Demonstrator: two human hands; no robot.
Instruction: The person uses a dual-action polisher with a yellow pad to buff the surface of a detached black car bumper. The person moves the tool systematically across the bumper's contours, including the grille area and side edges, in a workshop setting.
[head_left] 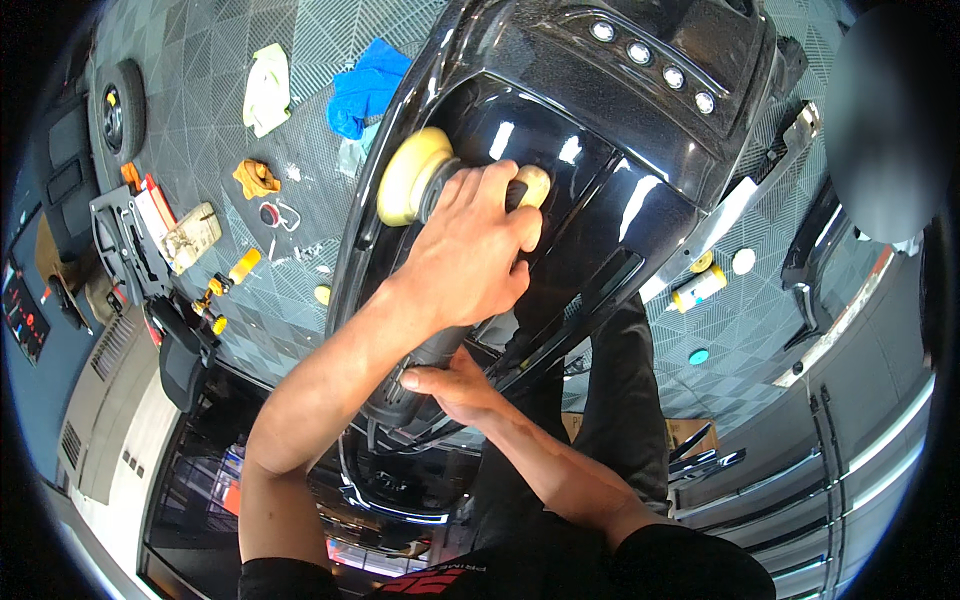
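A black polisher (432,352) with a yellow foam pad (412,178) lies along a glossy black car bumper (480,118). My left hand (478,245) is wrapped over the polisher's head, just behind the pad, its fingers closed. Lower down, my right hand (455,388) grips the rear of the body, thumb across the top. The pad is tilted, its face toward the bumper's left side. Whether it touches the surface I cannot tell. A small tan knob (534,186) shows beyond my left fingers.
On the tiled floor to the left lie a blue cloth (366,88), a pale green cloth (267,90) and an orange cloth (257,178). A yellow-and-white bottle (699,288) lies to the right. A wheel (122,110) stands at the far left. A blurred dark shape covers the upper right.
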